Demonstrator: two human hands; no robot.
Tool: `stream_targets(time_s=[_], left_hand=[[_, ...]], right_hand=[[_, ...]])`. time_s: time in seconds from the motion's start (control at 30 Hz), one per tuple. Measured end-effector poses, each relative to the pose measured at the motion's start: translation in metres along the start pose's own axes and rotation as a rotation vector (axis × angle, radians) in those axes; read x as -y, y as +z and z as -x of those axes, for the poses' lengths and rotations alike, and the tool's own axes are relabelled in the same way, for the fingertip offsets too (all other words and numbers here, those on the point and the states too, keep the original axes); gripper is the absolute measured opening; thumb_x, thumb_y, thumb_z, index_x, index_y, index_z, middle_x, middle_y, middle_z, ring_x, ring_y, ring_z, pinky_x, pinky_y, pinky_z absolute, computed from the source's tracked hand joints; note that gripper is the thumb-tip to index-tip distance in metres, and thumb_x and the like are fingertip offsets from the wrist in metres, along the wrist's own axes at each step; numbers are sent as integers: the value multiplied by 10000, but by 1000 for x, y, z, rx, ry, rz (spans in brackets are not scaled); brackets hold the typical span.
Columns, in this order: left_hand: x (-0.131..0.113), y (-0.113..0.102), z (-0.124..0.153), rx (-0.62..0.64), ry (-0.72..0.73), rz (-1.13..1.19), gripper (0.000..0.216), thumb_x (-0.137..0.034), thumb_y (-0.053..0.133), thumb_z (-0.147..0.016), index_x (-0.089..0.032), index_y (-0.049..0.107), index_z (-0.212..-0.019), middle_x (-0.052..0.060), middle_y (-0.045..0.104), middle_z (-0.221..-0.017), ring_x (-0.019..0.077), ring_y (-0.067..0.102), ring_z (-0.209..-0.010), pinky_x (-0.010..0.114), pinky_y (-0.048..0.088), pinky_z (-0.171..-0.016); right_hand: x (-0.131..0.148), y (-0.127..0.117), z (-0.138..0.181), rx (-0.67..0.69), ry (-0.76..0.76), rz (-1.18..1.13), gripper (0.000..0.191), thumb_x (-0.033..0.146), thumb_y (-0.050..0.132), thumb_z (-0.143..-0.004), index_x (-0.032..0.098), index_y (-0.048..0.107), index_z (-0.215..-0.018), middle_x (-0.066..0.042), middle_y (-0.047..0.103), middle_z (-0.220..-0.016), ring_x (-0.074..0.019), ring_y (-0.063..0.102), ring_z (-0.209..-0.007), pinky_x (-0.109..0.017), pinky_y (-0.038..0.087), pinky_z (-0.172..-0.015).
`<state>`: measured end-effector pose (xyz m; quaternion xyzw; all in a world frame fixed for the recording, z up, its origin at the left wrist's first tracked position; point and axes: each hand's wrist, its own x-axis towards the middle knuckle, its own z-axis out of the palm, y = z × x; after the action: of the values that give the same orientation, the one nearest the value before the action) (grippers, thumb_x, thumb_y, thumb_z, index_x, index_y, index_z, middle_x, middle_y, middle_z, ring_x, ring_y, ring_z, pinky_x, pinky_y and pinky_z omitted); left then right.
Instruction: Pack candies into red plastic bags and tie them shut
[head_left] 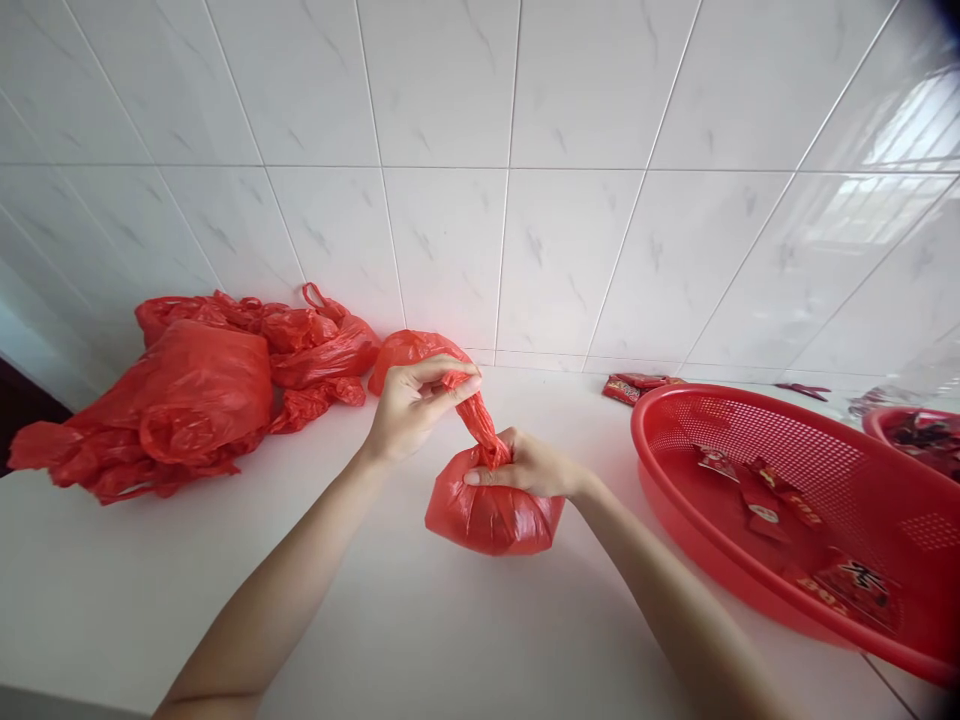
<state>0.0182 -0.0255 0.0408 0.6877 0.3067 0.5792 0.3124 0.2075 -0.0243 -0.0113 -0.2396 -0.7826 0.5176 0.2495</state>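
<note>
My left grip (409,405) and right grip (538,466) clench the red bag (495,522)'s twisted neck, between the bench (367,610)'s front and back edges. From here I can't read the gold-lettered packets (862,585) toward its right edge.

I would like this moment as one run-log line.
red bag: neck twisted | left hand: pinching twisted top | right hand: around neck base | right: red basket, packets inside | left: other bags
</note>
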Motion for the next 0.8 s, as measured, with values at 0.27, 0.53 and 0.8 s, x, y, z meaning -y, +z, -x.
stream_targets(time_s=[0.27, 0.53, 0.8], left_hand=[[-1, 6, 4, 24, 4, 32, 129, -315, 726, -813, -191, 750, -835, 39, 693, -868, 189, 638, -866, 340, 509, -821], [0, 3, 5, 37, -2, 120, 221, -312, 723, -821, -210, 711, -1017, 61, 677, -1078, 216, 637, -1006, 373, 509, -924], [17, 7, 14, 453, -248, -10, 1098, -323, 875, -624, -340, 252, -1528, 143, 392, -1518, 336, 416, -1368, 480, 416, -1057]], right_hand=[[8, -2, 2, -109, -71, 33, 343, 422, 767, -767, 191, 655, -995, -49, 657, -980, -231, 606, -1019, -352, 489, -860], [8, 11, -4, -310, -136, -20, 316, 460, 593, -911, 173, 666, -1023, -71, 668, -1072, -206, 611, -968, -338, 476, -856], [13, 2, 1, -727, -162, -199, 286, 452, 571, -914, 190, 581, -800, 14, 527, -716, -120, 462, -628, -251, 405, -603]])
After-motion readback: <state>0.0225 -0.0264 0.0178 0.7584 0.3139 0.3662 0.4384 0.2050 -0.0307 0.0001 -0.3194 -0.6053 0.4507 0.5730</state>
